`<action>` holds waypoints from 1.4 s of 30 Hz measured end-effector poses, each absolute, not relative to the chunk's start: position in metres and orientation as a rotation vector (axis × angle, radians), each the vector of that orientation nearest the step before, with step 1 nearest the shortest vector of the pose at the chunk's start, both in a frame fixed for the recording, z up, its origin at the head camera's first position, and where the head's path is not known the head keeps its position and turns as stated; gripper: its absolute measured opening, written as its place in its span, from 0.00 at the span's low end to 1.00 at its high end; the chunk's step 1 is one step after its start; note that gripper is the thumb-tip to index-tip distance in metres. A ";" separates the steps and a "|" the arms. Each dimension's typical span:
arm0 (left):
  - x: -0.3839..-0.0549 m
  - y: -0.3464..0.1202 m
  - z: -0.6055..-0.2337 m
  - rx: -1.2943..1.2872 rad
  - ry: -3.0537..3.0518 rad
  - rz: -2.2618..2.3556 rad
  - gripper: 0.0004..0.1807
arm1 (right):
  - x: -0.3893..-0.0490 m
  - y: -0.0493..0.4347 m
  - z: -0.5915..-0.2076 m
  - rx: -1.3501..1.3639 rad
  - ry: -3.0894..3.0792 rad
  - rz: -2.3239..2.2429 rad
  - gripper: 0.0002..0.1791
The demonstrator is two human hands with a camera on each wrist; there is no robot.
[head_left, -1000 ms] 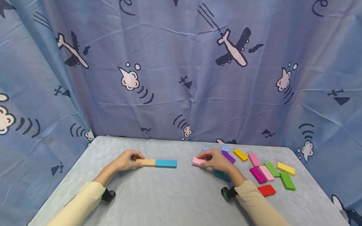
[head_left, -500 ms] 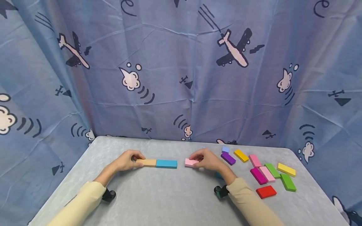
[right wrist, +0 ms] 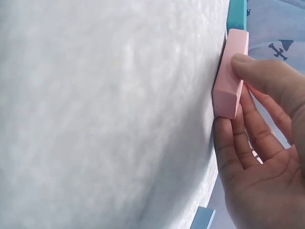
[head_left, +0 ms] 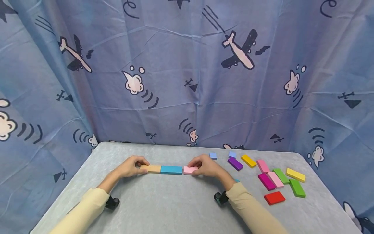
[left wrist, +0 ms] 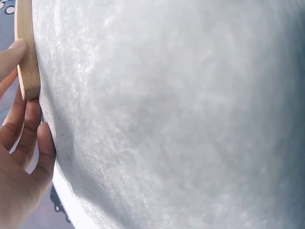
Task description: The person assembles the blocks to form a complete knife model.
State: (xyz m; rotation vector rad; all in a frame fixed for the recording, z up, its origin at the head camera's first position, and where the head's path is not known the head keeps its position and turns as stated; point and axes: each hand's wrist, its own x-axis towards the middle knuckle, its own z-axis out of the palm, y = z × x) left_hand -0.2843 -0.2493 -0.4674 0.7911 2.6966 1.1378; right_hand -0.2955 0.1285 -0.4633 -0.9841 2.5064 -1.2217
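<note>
Three flat blocks lie in a line in the head view: a tan wooden block, a blue block and a light pink block. My left hand pinches the outer end of the tan block between thumb and fingers. In the left wrist view, the thumb presses the side of that wooden block. With its thumb along the near face, my right hand holds the pink block. The right wrist view has the pink block right at the end of the blue block.
Loose blocks lie at the right: purple, orange-yellow, magenta, red, and several pink, green and yellow ones. Two small light-blue pieces, one of them the left piece, lie farther back. My right forearm mostly hides a teal block.
My right hand has slid the pink block leftward, from well apart to right at the blue block's end. The left hand stays on the tan block.
</note>
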 end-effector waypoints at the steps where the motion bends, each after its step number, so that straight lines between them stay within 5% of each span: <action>1: -0.284 -0.249 -0.468 0.791 2.697 1.138 0.09 | -0.296 0.127 -0.464 -0.988 2.504 -1.221 0.15; 21: -0.284 -0.250 -0.467 0.784 2.689 1.142 0.09 | -0.294 0.125 -0.463 -0.957 2.487 -1.243 0.15; 42: -0.284 -0.249 -0.466 0.762 2.681 1.133 0.10 | -0.267 0.215 -0.440 -0.805 2.481 -1.332 0.16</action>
